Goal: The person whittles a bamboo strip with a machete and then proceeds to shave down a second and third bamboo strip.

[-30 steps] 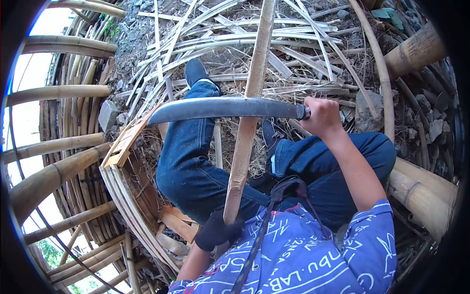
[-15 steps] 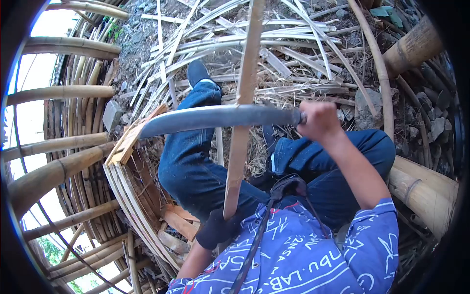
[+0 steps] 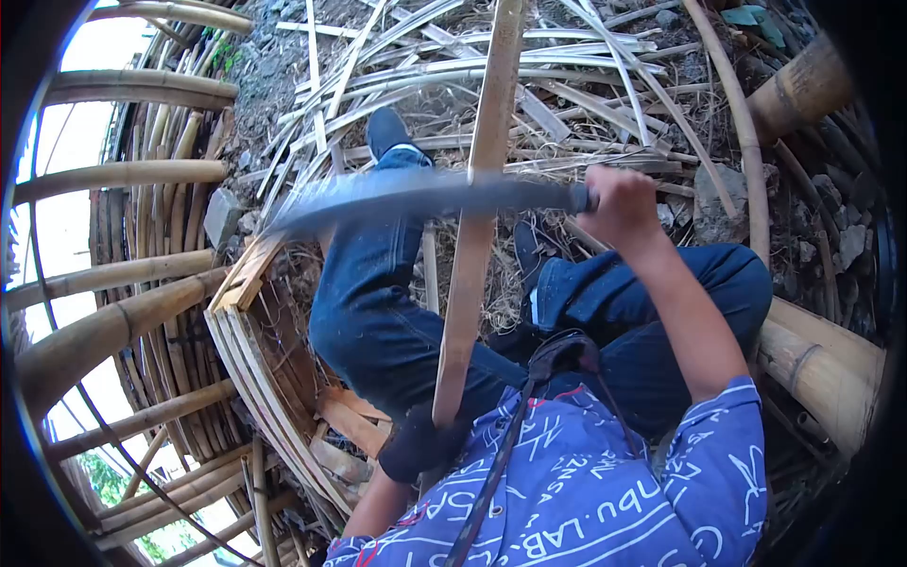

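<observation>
My right hand (image 3: 622, 208) is closed round the handle of a machete (image 3: 416, 200), its long blade pointing left and smeared by motion toward the tip. The blade lies across a long split bamboo strip (image 3: 470, 283), overlapping it in this view. At the strip's lower end, close to my waist, my left hand (image 3: 416, 446) in a dark glove grips it. From there the strip runs up between my legs, past the top of the view.
Many thin bamboo slats (image 3: 453, 76) lie scattered on the ground ahead. Bundled strips (image 3: 274, 397) stand at my left beside bamboo poles (image 3: 113, 317). A thick bamboo pole (image 3: 812, 373) and rubble (image 3: 846, 246) are at my right. My bent legs flank the strip.
The machete blade has risen slightly and is now more blurred. The bamboo strip's upper end has shifted a little to the right. Both hands keep their hold.
</observation>
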`<state>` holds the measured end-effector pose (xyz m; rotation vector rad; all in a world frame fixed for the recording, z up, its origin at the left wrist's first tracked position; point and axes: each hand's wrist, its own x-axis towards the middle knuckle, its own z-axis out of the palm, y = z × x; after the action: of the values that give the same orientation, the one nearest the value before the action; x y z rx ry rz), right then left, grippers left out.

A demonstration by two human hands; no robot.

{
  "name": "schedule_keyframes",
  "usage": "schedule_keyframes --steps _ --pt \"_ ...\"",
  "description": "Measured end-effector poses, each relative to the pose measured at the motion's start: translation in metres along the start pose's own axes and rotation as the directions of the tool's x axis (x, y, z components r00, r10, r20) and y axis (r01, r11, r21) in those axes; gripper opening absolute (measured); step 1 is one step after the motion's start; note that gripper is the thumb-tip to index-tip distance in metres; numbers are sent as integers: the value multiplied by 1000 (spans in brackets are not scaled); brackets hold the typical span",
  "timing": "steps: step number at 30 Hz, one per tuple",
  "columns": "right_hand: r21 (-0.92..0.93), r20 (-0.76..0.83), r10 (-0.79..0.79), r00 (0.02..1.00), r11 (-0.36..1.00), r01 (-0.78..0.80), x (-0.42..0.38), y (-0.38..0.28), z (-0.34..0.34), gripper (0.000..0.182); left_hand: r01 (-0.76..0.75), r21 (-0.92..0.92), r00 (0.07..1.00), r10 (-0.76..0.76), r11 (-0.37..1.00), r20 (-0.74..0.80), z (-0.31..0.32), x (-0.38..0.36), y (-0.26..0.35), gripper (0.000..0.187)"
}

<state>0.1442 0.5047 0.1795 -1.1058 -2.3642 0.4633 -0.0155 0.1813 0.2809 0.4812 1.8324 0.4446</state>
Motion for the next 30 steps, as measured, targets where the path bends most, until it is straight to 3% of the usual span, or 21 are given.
schedule_keyframes --steps 1,3,5,6,7,9,10,11,14,15,17,19,21,22,25,27,30 --pt "-11 -17 20 1000 1000 -20 2 5 9 15 29 19 999 -29 999 37 -3 -2 4 25" --pt "-48 45 -93 995 994 95 -9 -4 13 13 37 39 998 -38 999 45 -4 5 4 24" --pt "-9 82 -109 991 994 110 -11 -16 1 12 51 -86 999 -52 995 -6 -1 0 5 25" --pt "44 138 -133 981 991 128 -14 -19 -3 11 78 -8 997 -78 997 11 -2 1 -3 25" --pt "-20 86 -137 987 990 139 -6 -7 -1 11 90 -13 996 -90 996 16 -2 -1 -5 25" --pt "-52 23 -6 1000 999 7 9 6 8 11 13 109 999 -16 994 28 -4 -2 -4 23" --pt "-94 15 1 1000 996 1 10 4 15 12 123 45 990 -126 991 61 -7 -1 7 23" --pt "-96 3 -7 1000 995 7 6 -1 16 12 111 44 992 -113 993 54 -8 0 8 23" --pt "30 165 -151 975 988 148 -10 -16 4 12 -39 24 999 39 999 -4 -5 0 -9 26" --pt "30 174 -150 973 989 147 -2 -8 1 12 -32 20 999 32 999 1 -5 -1 -9 26" --pt "-62 33 -47 998 997 49 20 10 4 12 -16 57 998 12 998 67 -4 -8 -9 27" --pt "-94 -11 13 1000 995 -14 21 5 14 12 -7 82 999 5 997 35 -7 -6 -11 26" --pt "-12 82 -61 995 998 62 8 -11 11 12 115 58 992 -118 992 35 -8 2 -14 26" --pt "28 106 -99 989 995 97 2 -13 9 11 107 61 993 -109 992 43 -8 5 -14 26" --pt "-15 93 -98 991 995 100 16 -3 8 7 67 17 996 -68 998 62 -7 -2 -21 26" --pt "-70 8 94 996 993 -93 34 17 20 7 116 -9 991 -115 993 74 -8 -6 -11 26" --pt "-47 84 12 996 999 -8 27 13 20 9 105 -13 993 -104 994 63 -7 -3 -21 26"
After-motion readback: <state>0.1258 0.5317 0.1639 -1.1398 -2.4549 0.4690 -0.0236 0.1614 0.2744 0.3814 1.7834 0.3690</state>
